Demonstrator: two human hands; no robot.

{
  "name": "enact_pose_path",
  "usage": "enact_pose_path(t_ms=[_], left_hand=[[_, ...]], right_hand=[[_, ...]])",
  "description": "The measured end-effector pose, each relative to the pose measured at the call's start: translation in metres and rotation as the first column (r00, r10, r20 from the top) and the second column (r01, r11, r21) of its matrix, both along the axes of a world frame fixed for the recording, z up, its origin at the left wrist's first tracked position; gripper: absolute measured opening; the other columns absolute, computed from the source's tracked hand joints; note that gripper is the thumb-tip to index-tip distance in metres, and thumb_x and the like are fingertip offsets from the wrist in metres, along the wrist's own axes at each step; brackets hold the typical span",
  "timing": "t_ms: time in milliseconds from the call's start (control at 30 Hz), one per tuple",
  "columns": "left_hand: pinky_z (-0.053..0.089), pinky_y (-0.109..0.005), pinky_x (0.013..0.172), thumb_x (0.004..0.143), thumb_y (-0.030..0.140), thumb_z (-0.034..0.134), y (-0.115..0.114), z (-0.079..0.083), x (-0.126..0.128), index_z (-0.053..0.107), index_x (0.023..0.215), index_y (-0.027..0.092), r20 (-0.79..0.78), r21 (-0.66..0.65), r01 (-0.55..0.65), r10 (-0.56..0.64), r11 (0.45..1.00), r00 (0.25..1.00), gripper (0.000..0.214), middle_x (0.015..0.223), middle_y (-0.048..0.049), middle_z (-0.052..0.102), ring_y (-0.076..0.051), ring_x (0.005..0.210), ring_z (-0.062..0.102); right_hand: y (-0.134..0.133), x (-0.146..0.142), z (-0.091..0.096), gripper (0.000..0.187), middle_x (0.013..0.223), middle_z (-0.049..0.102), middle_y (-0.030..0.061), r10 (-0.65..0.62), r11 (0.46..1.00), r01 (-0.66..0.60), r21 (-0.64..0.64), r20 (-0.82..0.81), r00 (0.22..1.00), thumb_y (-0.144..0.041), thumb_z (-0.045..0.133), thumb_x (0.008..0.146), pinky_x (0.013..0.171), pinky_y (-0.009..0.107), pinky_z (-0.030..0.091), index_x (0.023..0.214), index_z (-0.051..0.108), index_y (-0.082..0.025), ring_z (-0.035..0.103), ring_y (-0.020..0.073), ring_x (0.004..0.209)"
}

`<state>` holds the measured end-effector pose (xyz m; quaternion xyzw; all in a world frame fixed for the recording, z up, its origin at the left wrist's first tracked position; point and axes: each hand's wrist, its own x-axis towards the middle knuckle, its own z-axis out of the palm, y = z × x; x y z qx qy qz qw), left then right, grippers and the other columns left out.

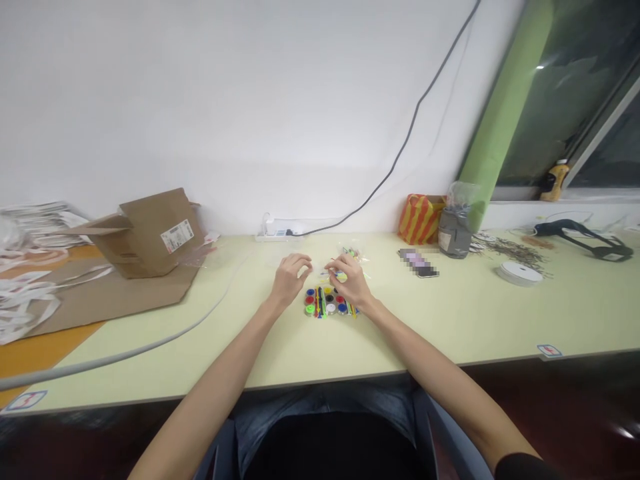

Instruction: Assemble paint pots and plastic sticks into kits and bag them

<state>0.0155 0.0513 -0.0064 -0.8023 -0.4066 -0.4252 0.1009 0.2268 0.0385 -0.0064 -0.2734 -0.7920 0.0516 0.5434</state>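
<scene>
My left hand (291, 278) is curled, with thumb and fingertips nearly together; whatever they hold, if anything, is too small to make out. Facing it, my right hand (349, 281) has its thumb and index finger pinched together, and something thin and faint seems to be at the tips. Just below both hands lie small round coloured pieces (311, 310) in short columns: blue, red, green, yellow, black and white. Thin coloured sticks (320, 303) lie between these columns. My right hand hangs over part of this set. Behind it is a clear plastic bag (353, 251) with small coloured pieces inside.
A cardboard box (150, 237) stands left, near white straps (30, 300). A grey cable (165, 340) crosses the table's left side. Along the wall is a power strip (275, 230). To the right are a phone (419, 262), a striped bag (419, 219) and a white roll (519, 273).
</scene>
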Motion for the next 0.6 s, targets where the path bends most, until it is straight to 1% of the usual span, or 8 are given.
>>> enact_pose_path(t_ms=[67,167,367,500,600], left_hand=[[0.046,-0.04,0.094,0.093,0.019,0.056,0.0,-0.0003,-0.0001,0.064,0.089,0.024,0.002,0.002,-0.004,0.004,1.0,1.0,0.01,0.107,-0.0053,0.07,-0.022,0.106,0.062],[0.045,-0.04,0.091,0.092,0.019,0.059,-0.0003,0.0001,-0.0001,0.062,0.084,0.023,0.017,0.028,-0.021,0.02,0.999,1.0,0.01,0.103,-0.0046,0.07,-0.022,0.103,0.062],[0.043,-0.039,0.085,0.088,0.016,0.062,-0.0008,0.0024,-0.0017,0.055,0.075,0.022,0.058,0.066,-0.073,0.069,0.995,0.996,0.016,0.094,-0.0035,0.068,-0.022,0.095,0.062],[0.042,-0.038,0.084,0.088,0.016,0.061,-0.0015,0.0027,-0.0012,0.054,0.077,0.022,0.047,0.067,-0.062,0.059,0.996,0.997,0.015,0.092,-0.0029,0.067,-0.022,0.093,0.061],[0.042,-0.037,0.084,0.089,0.016,0.06,-0.0025,0.0031,0.0004,0.054,0.08,0.023,0.029,0.08,-0.083,0.081,0.993,0.996,0.012,0.089,-0.0031,0.066,-0.022,0.092,0.06]], right_hand=[[0.0023,0.0,-0.0026,0.017,0.08,0.053,0.0033,-0.02,1.0,0.02,0.003,0.011,1.0,-0.013,0.056,0.088,0.079,0.037,0.05,0.093,0.07,-0.023,0.056,0.02,0.081],[0.0049,0.0003,-0.0051,0.018,0.076,0.05,0.002,-0.025,1.0,0.025,0.007,0.033,0.999,-0.013,0.058,0.088,0.079,0.037,0.051,0.094,0.072,-0.024,0.054,0.0194,0.077],[0.0036,0.0005,-0.0027,0.018,0.083,0.055,0.0042,-0.034,0.999,0.034,0.006,0.012,0.999,-0.015,0.059,0.087,0.081,0.039,0.051,0.096,0.072,-0.023,0.057,0.0205,0.084],[0.0018,0.0003,0.0001,0.018,0.092,0.058,0.0061,-0.01,0.999,0.01,0.039,0.009,1.0,-0.016,0.058,0.086,0.084,0.04,0.05,0.093,0.073,-0.024,0.058,0.0219,0.093],[-0.0002,-0.0001,0.0026,0.015,0.088,0.057,0.006,0.008,0.997,-0.011,0.081,0.044,0.999,-0.023,0.059,0.09,0.082,0.04,0.049,0.087,0.074,-0.023,0.055,0.0213,0.089]])
